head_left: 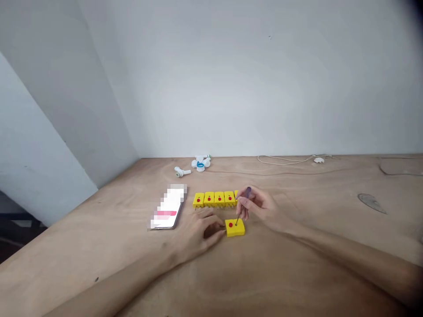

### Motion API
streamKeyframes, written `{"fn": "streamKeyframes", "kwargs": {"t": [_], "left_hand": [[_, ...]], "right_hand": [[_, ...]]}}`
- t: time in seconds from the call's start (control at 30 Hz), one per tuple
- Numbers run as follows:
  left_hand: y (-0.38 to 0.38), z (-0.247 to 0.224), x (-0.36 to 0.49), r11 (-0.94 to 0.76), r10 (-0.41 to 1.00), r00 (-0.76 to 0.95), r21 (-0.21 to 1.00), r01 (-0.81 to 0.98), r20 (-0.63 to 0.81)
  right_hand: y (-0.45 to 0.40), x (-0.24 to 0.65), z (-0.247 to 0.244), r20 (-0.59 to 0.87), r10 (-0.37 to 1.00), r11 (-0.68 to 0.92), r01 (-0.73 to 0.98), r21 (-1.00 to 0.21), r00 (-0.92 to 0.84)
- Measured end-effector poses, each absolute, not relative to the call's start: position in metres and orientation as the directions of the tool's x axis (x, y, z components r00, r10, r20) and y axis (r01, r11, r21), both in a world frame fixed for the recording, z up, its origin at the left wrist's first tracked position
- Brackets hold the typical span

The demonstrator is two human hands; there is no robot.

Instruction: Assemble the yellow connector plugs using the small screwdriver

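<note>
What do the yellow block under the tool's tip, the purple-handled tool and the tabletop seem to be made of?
Yellow block: probably smooth plastic, judging by its even, bright colour.
Purple-handled tool: handle likely plastic, finish unclear; its thin grey shaft suggests metal.
Tabletop: wood or wood-look sheet, fairly matte, with brown grain-like streaks.

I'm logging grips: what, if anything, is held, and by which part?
The right hand holds a screwdriver by its purple handle. The left hand is at the nearest yellow block; whether it grips cannot be told.
</note>
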State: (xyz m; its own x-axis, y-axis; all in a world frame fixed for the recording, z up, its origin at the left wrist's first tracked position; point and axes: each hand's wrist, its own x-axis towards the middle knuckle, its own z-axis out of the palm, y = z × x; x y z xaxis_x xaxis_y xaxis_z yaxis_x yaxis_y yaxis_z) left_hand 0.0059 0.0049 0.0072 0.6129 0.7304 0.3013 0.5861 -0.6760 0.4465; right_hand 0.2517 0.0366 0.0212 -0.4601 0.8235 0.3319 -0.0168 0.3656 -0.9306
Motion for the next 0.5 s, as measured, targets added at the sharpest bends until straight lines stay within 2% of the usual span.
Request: {"fn": "streamKeyframes", "kwargs": {"t": [0.13, 0.37, 0.5], "left_hand": [[0.005, 0.006, 0.005, -0.669, 0.738, 0.597, 0.448, 0.592, 0.313], [0.007, 0.002, 0.004, -0.673, 0.734, 0.599, 0.457, 0.581, 0.319], [0.007, 0.003, 0.004, -0.646, 0.757, 0.581, 0.480, 0.594, 0.299]], "right_hand": [[0.039, 0.249, 0.019, 0.277, 0.850, 0.269, -0.083, -0.960, -0.448], [0.035, 0.249, 0.008, 0.353, 0.824, 0.341, -0.109, -0.934, -0.443], [0.031, 0.250, 0.011, 0.345, 0.811, 0.326, -0.125, -0.937, -0.472]]}}
